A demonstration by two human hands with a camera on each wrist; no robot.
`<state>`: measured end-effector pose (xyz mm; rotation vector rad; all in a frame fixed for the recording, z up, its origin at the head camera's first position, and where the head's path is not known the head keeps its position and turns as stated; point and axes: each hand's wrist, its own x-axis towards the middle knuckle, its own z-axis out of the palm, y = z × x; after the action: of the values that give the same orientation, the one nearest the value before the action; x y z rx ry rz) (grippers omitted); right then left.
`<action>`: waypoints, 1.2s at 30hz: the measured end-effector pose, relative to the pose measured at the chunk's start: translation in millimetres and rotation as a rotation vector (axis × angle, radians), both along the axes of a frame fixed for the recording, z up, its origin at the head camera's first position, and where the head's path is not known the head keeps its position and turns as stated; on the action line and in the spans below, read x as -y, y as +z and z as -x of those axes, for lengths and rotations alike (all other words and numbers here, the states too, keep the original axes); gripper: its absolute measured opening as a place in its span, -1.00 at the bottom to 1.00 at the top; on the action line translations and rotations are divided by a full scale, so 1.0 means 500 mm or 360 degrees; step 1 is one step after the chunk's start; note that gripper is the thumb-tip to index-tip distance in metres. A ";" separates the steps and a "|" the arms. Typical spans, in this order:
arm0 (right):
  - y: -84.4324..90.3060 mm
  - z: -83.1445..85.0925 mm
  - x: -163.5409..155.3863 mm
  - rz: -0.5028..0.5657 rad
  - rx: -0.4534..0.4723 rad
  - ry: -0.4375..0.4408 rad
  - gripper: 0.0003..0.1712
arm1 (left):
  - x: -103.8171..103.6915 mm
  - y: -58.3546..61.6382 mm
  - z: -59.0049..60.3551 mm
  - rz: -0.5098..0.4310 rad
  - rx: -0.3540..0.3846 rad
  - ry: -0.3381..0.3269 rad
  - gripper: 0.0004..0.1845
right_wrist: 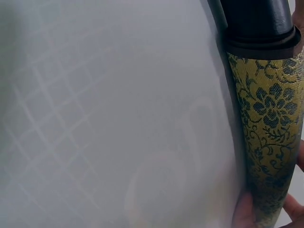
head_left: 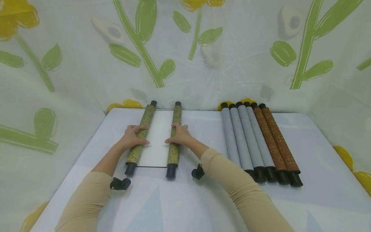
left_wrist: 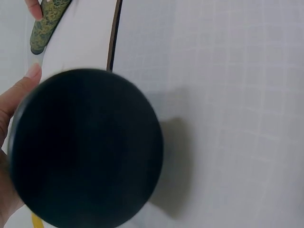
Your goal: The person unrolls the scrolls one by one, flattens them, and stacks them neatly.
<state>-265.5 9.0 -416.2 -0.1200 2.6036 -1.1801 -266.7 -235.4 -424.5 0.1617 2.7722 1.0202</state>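
A hanging scroll with gold-and-dark floral brocade lies partly unrolled on the table, a strip of white paper (head_left: 155, 151) between its two rolls. My left hand (head_left: 131, 138) grips the left roll (head_left: 134, 155) at mid-length, thumb on the inner side. On the right roll (head_left: 173, 156) my right hand (head_left: 181, 134) has its fingers and thumb around the middle. The left roll's round black end knob (left_wrist: 85, 147) fills much of the left wrist view, hiding part of the hand. In the right wrist view the brocade (right_wrist: 270, 104) and a black knob (right_wrist: 259, 19) show close up.
To the right lie several rolled scrolls side by side, grey ones (head_left: 239, 138) and brown patterned ones (head_left: 278, 138), all with black knobs. The white table (head_left: 327, 161) meets a cloth backdrop (head_left: 240, 71) printed with green stems. Black wrist cameras (head_left: 120, 183) are worn on both arms.
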 end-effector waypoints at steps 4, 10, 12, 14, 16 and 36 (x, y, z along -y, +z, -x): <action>0.003 0.004 -0.005 -0.0072 -0.0008 -0.0016 -0.06 | 0.003 0.002 -0.001 -0.0029 -0.0001 -0.0009 -0.22; 0.014 0.007 -0.014 -0.0090 0.0040 -0.0020 -0.13 | 0.009 0.004 0.000 -0.0049 -0.0007 -0.0047 -0.26; 0.014 0.005 -0.015 -0.0092 0.0050 -0.0005 -0.17 | 0.013 0.003 0.000 -0.0063 -0.0013 -0.0067 -0.26; 0.012 0.003 -0.015 -0.0111 0.0051 0.0021 -0.20 | 0.017 0.002 -0.001 -0.0065 -0.0013 -0.0083 -0.27; 0.009 0.000 -0.014 -0.0134 0.0055 0.0049 -0.22 | 0.021 0.000 -0.003 -0.0061 -0.0009 -0.0088 -0.28; 0.012 0.000 -0.033 -0.0195 0.0018 -0.0005 -0.04 | 0.022 0.002 -0.004 0.0082 -0.0017 -0.0016 -0.14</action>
<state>-265.5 25.7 -410.2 -0.0842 2.6589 -1.0162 -264.9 -246.5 -423.5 0.1739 2.8011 0.9474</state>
